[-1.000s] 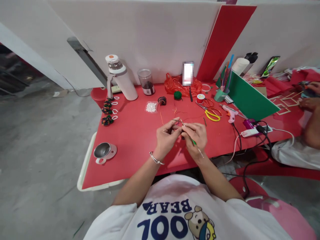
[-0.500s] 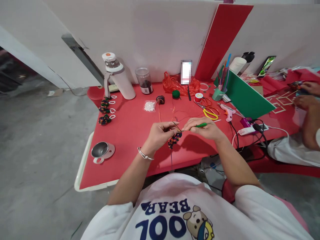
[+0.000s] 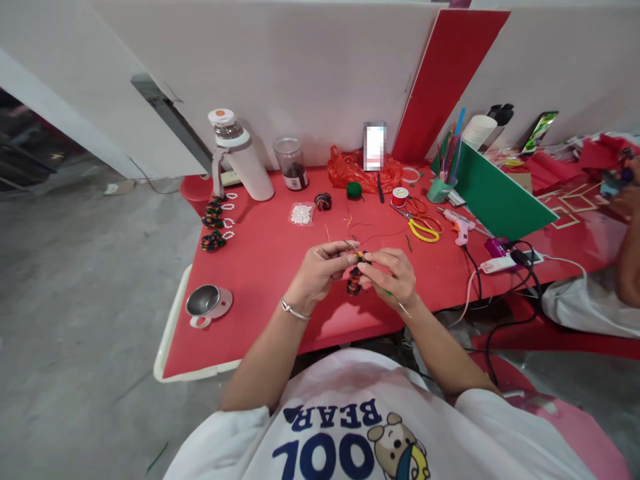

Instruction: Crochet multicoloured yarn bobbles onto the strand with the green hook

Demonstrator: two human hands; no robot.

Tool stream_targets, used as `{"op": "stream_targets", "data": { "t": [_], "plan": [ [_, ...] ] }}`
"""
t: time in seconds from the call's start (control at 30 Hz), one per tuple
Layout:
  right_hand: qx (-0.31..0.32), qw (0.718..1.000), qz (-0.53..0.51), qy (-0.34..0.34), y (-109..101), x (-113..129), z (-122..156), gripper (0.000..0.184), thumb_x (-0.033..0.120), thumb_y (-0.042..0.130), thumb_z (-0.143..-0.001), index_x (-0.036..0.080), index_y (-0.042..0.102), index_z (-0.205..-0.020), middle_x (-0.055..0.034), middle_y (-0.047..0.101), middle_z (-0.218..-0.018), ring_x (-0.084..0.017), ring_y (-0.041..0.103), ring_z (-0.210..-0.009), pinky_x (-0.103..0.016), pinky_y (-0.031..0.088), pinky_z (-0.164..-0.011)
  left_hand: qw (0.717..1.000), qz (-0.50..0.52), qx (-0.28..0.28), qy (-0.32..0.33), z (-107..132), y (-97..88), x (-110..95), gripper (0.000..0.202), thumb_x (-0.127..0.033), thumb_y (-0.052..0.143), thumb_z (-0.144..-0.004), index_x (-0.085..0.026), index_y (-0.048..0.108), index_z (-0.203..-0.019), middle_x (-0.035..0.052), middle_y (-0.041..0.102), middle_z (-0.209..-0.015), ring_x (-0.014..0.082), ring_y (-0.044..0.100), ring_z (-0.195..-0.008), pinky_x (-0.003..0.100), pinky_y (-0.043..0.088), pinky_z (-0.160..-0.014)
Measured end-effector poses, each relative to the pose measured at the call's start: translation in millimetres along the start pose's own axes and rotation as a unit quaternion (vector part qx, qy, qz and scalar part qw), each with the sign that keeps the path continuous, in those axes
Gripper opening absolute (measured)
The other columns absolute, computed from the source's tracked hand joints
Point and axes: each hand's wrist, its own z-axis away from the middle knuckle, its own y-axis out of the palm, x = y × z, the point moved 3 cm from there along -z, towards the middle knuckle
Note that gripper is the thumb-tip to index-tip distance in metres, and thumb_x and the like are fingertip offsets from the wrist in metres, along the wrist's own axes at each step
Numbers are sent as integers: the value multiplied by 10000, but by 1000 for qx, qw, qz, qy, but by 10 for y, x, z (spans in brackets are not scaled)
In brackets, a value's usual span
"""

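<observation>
Even, fairly bright overhead light casts soft shadows of the hands on the red tabletop [image 3: 260, 280], without strong glare; the wide lens bends the edges, the far right side is slightly motion-blurred, and one propped object is pixelated.

Two hands are working over the red table [image 3: 260, 293]: the left hand [image 3: 320, 270] and the right hand [image 3: 393, 277], sharing one small multicoloured crocheted piece [image 3: 355, 283] and one crochet hook [image 3: 395, 301]. Three finished beaded pieces [image 3: 214, 221] are lying in a column near the far left edge. One white flask [image 3: 240, 157] and one clear jar [image 3: 291, 163] are standing at the back. One metal cup [image 3: 204, 303] is sitting near the left edge. One bag of white beads [image 3: 301, 214], one green yarn ball [image 3: 355, 191], one red thread spool [image 3: 399, 197], one pair of yellow-handled scissors [image 3: 423, 230] and one glue gun [image 3: 457, 223] are lying there too. One co-worker's arm [image 3: 627, 260] is showing at the right.
</observation>
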Motion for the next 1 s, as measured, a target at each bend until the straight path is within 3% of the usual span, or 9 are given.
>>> {"op": "stream_targets", "data": {
  "t": [0.13, 0.3, 0.37, 0.43, 0.5, 0.63, 0.77, 0.9, 1.0],
  "plan": [
    [76, 988, -126, 45, -93, -88, -137, 257, 285, 715, -919, 300, 728, -1175, -56, 788, -1044, -214, 694, -980, -409, 591, -846, 998, -36, 29, -31, -14, -73, -30, 396, -258, 927, -552, -129, 819, -911, 16, 667, -630, 24, 374, -455, 199, 248, -446],
    [153, 963, -191, 115, -232, -172, -312, 133, 246, 699, -922, 265, 775, -1029, -41, 797, -916, -202, 697, -877, -420, 570, -871, 992, -126, 8, 10, -36, -128, -96, 322, -183, 915, -550, -113, 820, -850, 62, 728, -709, 120, 605, -633, 247, 473, -618],
    [140, 937, -254, 196, -210, -211, -275, 134, 299, 655, -955, 263, 784, -956, -36, 786, -859, -201, 705, -849, -414, 579, -848, 992, -116, 40, -4, -31, -99, -79, 339, -196, 917, -554, -105, 821, -866, 70, 725, -700, 128, 615, -631, 250, 474, -612],
    [94, 907, -305, 274, -141, -229, -173, 217, 374, 602, -986, 267, 785, -938, -39, 786, -865, -210, 720, -872, -413, 593, -837, 995, -84, 56, -10, -29, -68, -50, 381, -234, 918, -567, -111, 822, -914, 49, 698, -664, 82, 528, -533, 220, 392, -515],
    [23, 905, -287, 313, -65, -199, -53, 241, 408, 576, -997, 278, 778, -990, -46, 791, -931, -221, 727, -937, -421, 597, -864, 998, -51, 38, 11, -33, -39, -15, 419, -266, 918, -578, -127, 819, -960, 14, 661, -640, 40, 417, -476, 203, 287, -457],
    [-35, 969, -96, 224, 71, 39, 75, 179, 284, 675, -941, 299, 762, -1096, -53, 781, -1047, -218, 700, -977, -419, 575, -894, 996, -25, -51, 71, -32, 45, 93, 423, -272, 911, -576, -129, 807, -960, -18, 618, -640, 56, 470, -556, 209, 357, -535],
    [-49, 987, 33, 147, 160, 180, 110, 289, 240, 691, -925, 322, 726, -1200, -62, 771, -1073, -217, 691, -983, -407, 567, -884, 991, -5, -106, 79, -2, 128, 195, 443, -276, 894, -573, -125, 794, -977, -30, 595, -636, 69, 493, -587, 220, 394, -579],
    [-68, 989, -19, 130, 138, 82, 140, 237, 317, 675, -943, 346, 740, -1168, -50, 771, -1046, -215, 694, -944, -420, 573, -854, 998, 16, -62, 26, 16, 128, 182, 454, -318, 899, -565, -126, 795, -963, -47, 548, -571, 42, 375, -476, 216, 272, -475],
    [-25, 979, -125, 162, 62, -68, 122, 197, 370, 663, -951, 330, 756, -1119, -46, 775, -1018, -212, 700, -917, -430, 580, -827, 1000, -9, -16, 2, 22, 68, 118, 436, -311, 902, -570, -121, 802, -949, -33, 564, -578, 31, 327, -458, 221, 208, -462]
  ]
}}
